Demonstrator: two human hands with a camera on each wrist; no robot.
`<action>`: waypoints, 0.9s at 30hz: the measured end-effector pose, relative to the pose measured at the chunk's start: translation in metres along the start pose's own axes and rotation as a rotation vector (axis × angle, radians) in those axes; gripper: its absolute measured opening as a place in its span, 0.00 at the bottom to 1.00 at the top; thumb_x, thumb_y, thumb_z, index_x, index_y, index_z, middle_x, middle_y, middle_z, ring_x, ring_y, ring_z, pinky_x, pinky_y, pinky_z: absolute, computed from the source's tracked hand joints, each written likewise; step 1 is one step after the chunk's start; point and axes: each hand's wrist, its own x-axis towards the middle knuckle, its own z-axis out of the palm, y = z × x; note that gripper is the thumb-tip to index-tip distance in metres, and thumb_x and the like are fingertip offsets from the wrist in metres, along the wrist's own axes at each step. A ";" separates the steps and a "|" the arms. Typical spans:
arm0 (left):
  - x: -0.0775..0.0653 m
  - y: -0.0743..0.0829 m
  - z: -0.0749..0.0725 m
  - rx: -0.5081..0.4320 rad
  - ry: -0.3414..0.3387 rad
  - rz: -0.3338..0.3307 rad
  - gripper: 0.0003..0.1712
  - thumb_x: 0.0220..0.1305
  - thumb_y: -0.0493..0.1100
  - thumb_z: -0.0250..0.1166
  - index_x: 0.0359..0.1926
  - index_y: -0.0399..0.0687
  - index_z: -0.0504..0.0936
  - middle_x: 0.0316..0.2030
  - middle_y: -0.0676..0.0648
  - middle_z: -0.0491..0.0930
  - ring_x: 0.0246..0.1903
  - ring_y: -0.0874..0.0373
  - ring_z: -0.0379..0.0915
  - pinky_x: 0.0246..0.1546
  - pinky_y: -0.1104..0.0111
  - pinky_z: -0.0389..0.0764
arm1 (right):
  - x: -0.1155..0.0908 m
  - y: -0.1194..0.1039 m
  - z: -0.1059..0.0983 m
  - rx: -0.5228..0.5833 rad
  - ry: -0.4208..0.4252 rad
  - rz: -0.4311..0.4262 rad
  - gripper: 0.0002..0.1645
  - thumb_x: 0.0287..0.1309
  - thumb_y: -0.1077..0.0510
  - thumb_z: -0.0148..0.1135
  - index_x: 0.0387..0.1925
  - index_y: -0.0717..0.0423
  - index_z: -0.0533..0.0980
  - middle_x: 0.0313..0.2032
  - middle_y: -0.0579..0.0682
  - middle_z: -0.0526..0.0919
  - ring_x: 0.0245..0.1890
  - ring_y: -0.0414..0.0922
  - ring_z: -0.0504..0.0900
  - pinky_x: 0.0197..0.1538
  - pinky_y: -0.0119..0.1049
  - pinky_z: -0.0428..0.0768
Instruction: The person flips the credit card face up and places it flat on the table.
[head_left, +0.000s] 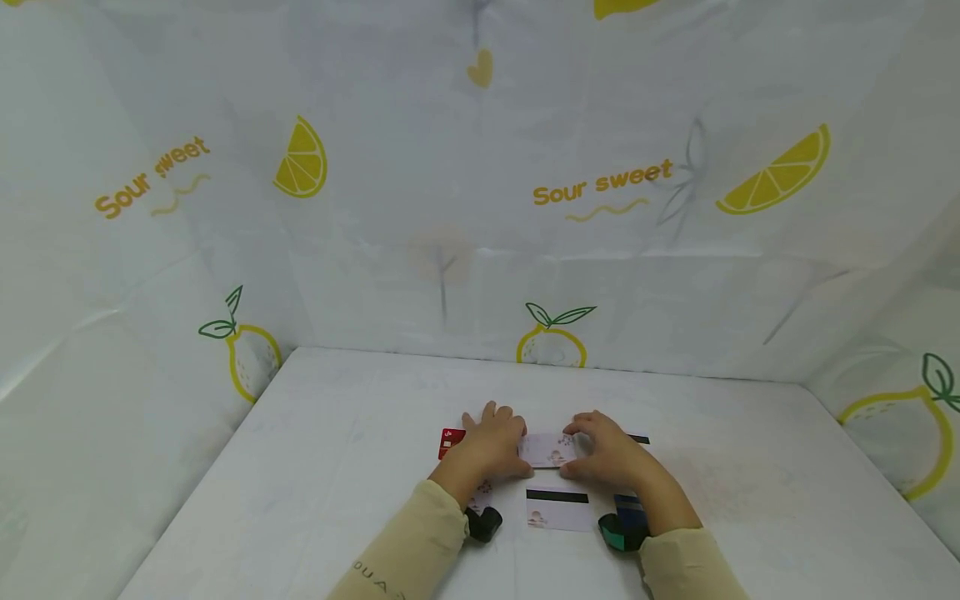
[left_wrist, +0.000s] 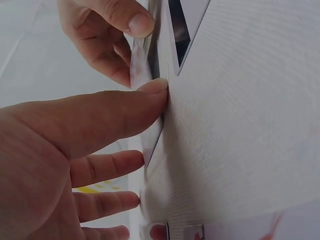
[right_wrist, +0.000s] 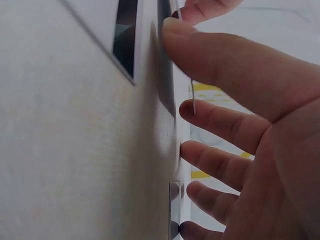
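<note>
A pale card with a small floral print lies level between the two hands, close over the table. My left hand pinches its left end, thumb on the near edge and index finger on the far edge. At the opposite end, my right hand grips the card the same way. The left wrist view shows the card edge-on, slightly tilted, its shadow beside it. Right-hand fingertips other than the thumb and index rest close to the table in the right wrist view.
Nearer the body lies a striped card, with a blue card to its right and a floral card partly under the left wrist. A red card and another striped card show behind the hands. Lemon-print cloth walls the table.
</note>
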 end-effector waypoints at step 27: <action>0.003 -0.001 0.003 -0.004 0.002 -0.006 0.28 0.49 0.58 0.76 0.47 0.51 0.80 0.56 0.47 0.74 0.68 0.43 0.58 0.62 0.32 0.58 | 0.001 -0.003 0.004 -0.027 -0.004 0.048 0.36 0.42 0.50 0.79 0.55 0.57 0.78 0.66 0.62 0.68 0.68 0.64 0.64 0.66 0.63 0.64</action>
